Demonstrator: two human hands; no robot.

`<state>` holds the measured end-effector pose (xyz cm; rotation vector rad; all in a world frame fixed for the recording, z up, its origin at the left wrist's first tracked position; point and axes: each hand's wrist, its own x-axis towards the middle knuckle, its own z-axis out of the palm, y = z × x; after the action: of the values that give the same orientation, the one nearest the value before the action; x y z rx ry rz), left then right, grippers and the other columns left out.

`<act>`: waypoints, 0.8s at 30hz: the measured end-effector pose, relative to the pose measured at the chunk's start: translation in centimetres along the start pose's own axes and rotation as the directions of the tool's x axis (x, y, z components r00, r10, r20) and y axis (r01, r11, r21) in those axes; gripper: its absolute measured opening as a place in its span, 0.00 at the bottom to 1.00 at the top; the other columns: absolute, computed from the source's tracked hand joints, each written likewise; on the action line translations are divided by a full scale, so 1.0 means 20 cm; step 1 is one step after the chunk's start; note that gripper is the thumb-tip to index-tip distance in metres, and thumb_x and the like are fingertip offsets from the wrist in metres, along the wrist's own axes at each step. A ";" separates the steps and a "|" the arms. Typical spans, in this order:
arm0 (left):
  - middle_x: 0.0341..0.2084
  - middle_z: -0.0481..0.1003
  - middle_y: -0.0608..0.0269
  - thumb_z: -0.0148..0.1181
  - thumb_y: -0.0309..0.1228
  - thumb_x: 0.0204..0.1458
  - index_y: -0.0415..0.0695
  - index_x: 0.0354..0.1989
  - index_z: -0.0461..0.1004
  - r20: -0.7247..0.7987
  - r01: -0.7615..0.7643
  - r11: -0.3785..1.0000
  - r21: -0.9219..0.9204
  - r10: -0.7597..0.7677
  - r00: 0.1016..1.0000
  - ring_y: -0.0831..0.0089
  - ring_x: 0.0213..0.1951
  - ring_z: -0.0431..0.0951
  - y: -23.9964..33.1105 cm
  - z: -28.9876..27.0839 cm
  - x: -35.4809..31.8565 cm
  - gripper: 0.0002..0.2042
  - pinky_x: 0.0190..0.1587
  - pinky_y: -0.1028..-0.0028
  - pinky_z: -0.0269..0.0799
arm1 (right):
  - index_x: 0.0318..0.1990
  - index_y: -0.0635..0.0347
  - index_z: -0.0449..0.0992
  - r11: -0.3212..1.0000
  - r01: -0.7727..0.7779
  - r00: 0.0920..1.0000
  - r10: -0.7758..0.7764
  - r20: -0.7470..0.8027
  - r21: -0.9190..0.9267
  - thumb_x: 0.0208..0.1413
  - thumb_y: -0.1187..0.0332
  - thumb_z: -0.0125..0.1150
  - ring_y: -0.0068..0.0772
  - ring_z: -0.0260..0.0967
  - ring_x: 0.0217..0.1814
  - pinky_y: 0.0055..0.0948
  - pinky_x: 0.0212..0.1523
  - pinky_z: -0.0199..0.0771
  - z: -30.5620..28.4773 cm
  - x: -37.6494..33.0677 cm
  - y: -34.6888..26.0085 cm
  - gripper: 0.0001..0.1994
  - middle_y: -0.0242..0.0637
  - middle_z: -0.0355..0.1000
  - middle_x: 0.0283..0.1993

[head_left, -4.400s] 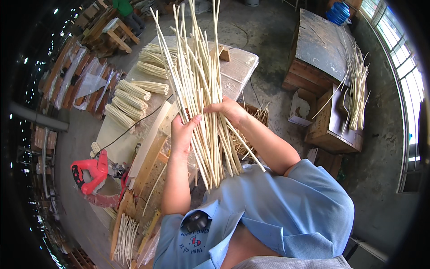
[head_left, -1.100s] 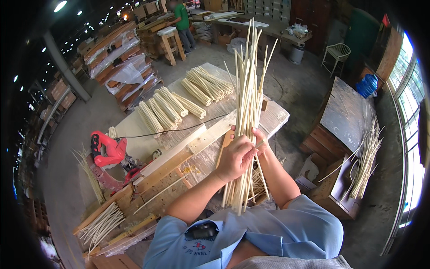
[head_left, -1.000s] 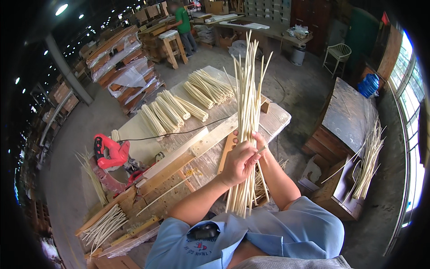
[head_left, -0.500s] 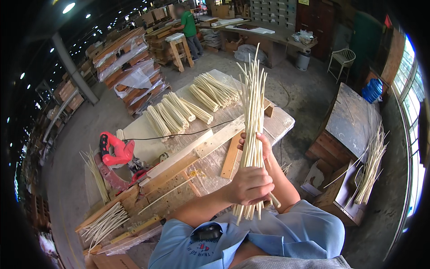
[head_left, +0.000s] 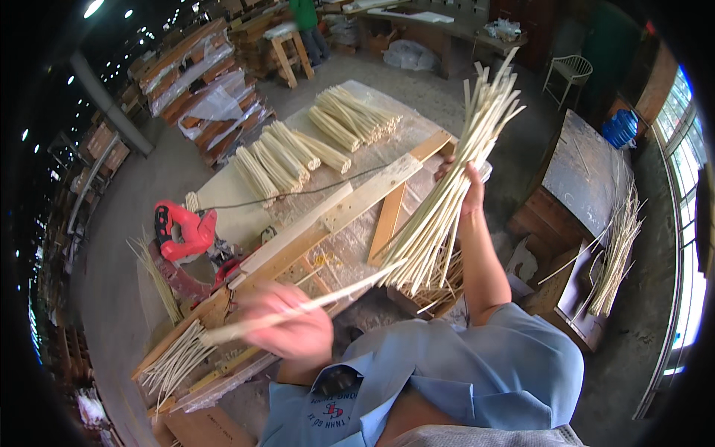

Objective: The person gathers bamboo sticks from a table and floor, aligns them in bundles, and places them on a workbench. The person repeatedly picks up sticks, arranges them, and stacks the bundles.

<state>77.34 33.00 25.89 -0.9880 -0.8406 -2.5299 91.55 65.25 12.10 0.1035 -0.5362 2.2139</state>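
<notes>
My right hand point(head_left: 473, 186) is closed around a large bundle of thin pale rods point(head_left: 439, 216), probably rattan or wood, which leans up and to the right above the workbench's near right corner. At its lower end the rods fan out. My left hand point(head_left: 290, 328), smeared by motion, is at the near side of the bench, apart from the bundle. A single pale rod point(head_left: 335, 298) passes through its grasp, pointing toward the bundle's lower end. Just left of that hand, a loose heap of short rods point(head_left: 179, 361) lies in a wooden frame.
A red power saw point(head_left: 186, 235) stands at the bench's left, beside wooden fence rails point(head_left: 335, 216). Several sorted rod bundles point(head_left: 275, 160) lie on the bench's far side. More rods point(head_left: 618, 261) rest on a cabinet point(head_left: 573, 171) at right. Someone in green point(head_left: 305, 18) stands far back.
My left hand has left the bundle and swung left with one rod. My right hand has moved up and right, tilting the bundle. The view has shifted slightly.
</notes>
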 end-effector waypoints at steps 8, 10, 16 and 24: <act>0.39 0.74 0.56 0.51 0.35 0.67 0.38 0.46 0.67 -0.665 0.572 0.820 0.015 -0.420 0.618 0.68 0.39 0.76 -0.52 -1.10 -0.12 0.11 0.42 0.69 0.79 | 0.49 0.65 0.67 0.987 0.111 0.992 -0.117 -0.041 -0.113 0.53 0.58 0.67 0.35 0.69 0.43 0.35 0.52 0.76 -0.06 -0.21 -0.27 0.24 0.38 0.67 0.39; 0.43 0.75 0.52 0.51 0.30 0.67 0.37 0.48 0.67 -0.769 0.640 0.765 0.068 -0.369 0.522 0.63 0.45 0.78 -0.61 -1.31 -0.13 0.09 0.51 0.64 0.81 | 0.50 0.64 0.66 0.977 0.113 0.993 -0.117 -0.014 -0.184 0.55 0.56 0.65 0.36 0.69 0.43 0.36 0.51 0.75 0.00 -0.22 -0.24 0.24 0.38 0.66 0.38; 0.42 0.75 0.51 0.50 0.23 0.65 0.32 0.44 0.69 -0.844 0.636 0.764 0.110 -0.266 0.466 0.62 0.42 0.80 -0.91 -1.44 -0.06 0.06 0.47 0.60 0.86 | 0.50 0.64 0.62 0.971 0.201 0.979 -0.203 0.003 -0.132 0.56 0.60 0.65 0.32 0.61 0.43 0.32 0.50 0.67 0.07 -0.25 -0.25 0.24 0.37 0.61 0.42; 0.36 0.76 0.51 0.60 0.25 0.60 0.33 0.45 0.70 -0.880 0.750 0.661 0.005 -0.353 0.317 0.61 0.34 0.81 -1.07 -1.50 -0.02 0.10 0.39 0.63 0.87 | 0.64 0.64 0.58 0.913 0.299 0.954 -0.285 0.090 -0.277 0.58 0.62 0.61 0.34 0.60 0.45 0.38 0.51 0.68 0.09 -0.34 -0.33 0.30 0.38 0.60 0.45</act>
<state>52.21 31.36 -0.90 0.8579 -1.4555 -2.6104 100.71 63.40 14.23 0.0780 -0.8103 1.8257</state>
